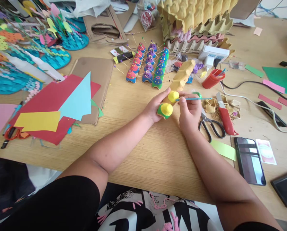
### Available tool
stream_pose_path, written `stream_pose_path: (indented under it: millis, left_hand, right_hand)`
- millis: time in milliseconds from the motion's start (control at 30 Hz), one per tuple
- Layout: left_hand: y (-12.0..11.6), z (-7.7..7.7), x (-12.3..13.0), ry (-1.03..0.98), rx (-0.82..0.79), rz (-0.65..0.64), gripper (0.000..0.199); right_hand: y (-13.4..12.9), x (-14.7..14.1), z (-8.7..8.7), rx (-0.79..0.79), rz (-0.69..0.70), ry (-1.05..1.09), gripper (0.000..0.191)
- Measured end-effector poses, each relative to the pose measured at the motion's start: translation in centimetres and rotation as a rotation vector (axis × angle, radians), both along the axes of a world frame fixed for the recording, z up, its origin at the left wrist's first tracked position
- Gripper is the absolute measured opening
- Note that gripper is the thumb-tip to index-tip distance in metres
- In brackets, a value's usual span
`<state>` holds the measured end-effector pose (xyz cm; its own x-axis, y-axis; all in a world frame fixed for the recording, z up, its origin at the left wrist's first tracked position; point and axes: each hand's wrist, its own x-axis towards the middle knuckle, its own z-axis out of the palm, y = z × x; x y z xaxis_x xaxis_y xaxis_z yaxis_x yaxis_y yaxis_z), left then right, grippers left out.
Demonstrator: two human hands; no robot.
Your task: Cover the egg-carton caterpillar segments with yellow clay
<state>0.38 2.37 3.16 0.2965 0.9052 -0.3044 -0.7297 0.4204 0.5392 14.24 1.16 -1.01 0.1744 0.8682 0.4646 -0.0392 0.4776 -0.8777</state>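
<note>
Tabletop (158, 157) below, the carton strip (173, 96) bears yellow bumps (167, 109).

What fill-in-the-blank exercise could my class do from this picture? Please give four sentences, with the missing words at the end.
1. The right hand holds a thin stick coloured ____.
2. The left hand holds a carton strip whose nearest bump has a yellow top and a ____ rim.
3. Beyond the hands, the painted rows on the table number ____.
4. The knife, beside the scissors, has a handle coloured ____.

Missing words: blue; green; three; red.
</note>
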Motion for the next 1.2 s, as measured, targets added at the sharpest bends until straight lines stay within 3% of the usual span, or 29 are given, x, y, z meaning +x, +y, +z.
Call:
stream_pose_path:
  millis: [300,467,733,900,1200]
  left_hand:
    - [0.2,-0.7,-0.1,-0.001,-0.036,0.017,0.034]
    - [0.2,-0.8,0.0,-0.002,-0.057,0.034,0.042]
    - [0.2,-1.8,0.0,0.055,0.083,0.053,0.032]
    - [0.0,-1.5,0.1,0.100,0.098,0.074,0.041]
    - [-0.2,-1.5,0.3,0.206,0.121,0.105,0.050]
  right_hand:
    - [0.1,0.0,-0.1,0.011,0.008,-0.017,0.048]
    - [-0.1,0.0,0.0,0.031,0.017,-0.024,0.047]
    - [0.2,-0.3,-0.8,0.164,-0.055,-0.061,0.036]
    - [0.5,-0.1,-1.1,0.200,-0.062,-0.070,0.030]
    - [0.4,0.2,-1.3,0.161,-0.074,-0.094,0.037]
